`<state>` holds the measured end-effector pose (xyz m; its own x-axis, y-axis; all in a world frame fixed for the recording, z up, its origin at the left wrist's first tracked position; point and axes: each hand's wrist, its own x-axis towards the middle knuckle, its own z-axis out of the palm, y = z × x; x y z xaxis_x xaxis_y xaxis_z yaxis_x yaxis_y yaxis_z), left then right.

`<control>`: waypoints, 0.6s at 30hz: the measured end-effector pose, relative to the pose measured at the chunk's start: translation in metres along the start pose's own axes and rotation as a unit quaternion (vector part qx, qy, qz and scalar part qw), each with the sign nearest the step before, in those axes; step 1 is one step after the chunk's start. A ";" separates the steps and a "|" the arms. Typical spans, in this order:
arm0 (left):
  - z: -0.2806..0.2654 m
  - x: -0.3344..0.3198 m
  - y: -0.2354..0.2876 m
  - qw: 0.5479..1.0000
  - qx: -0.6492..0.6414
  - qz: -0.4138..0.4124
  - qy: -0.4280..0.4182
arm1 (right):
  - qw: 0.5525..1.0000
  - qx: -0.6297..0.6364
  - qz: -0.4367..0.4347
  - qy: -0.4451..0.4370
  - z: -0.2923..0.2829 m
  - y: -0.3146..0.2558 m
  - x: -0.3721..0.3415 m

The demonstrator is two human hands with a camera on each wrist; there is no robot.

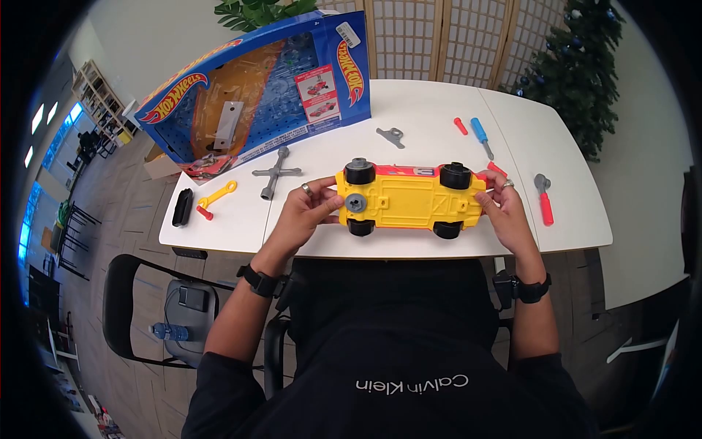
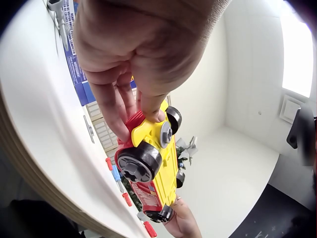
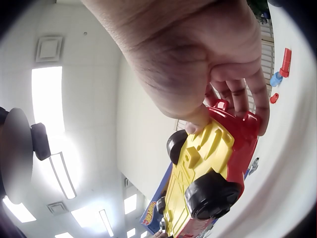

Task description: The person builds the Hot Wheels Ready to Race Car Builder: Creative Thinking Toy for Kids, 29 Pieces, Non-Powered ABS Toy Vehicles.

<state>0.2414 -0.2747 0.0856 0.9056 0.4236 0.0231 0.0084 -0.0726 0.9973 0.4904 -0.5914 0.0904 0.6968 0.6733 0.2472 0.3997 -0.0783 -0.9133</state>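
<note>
A red toy car (image 1: 409,201) is held upside down above the table's front edge, its yellow underside facing up. Four black wheels are on it, and a round grey piece (image 1: 355,203) sits in the underside near the left end. My left hand (image 1: 301,216) grips the left end, thumb on the yellow base and fingers behind the red body. At the opposite end my right hand (image 1: 510,219) grips the car the same way, thumb (image 3: 194,126) on the yellow base. The left wrist view shows a black wheel (image 2: 138,162) with a grey hub close to the left fingers.
On the white table (image 1: 322,124) lie a grey cross wrench (image 1: 276,173), yellow wrench (image 1: 218,194), black piece (image 1: 183,208), small grey part (image 1: 393,136), blue screwdriver (image 1: 480,135), red pieces and a red-handled tool (image 1: 545,201). A blue Hot Wheels box (image 1: 285,80) stands at the back left.
</note>
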 end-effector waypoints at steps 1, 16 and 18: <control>0.002 -0.001 0.002 1.000 -0.008 0.008 0.008 | 1.000 -0.009 -0.014 0.002 0.000 -0.001 0.000; -0.015 0.001 -0.006 0.961 0.165 0.220 0.021 | 0.917 -0.273 -0.287 0.043 -0.001 -0.011 -0.005; -0.014 -0.002 -0.001 0.949 0.220 0.226 0.018 | 0.911 -0.294 -0.287 0.030 0.001 -0.012 -0.008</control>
<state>0.2338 -0.2632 0.0852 0.8435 0.2897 0.4523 -0.1936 -0.6214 0.7592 0.4796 -0.5949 0.0992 0.2969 0.6870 0.6632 0.9463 -0.1185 -0.3009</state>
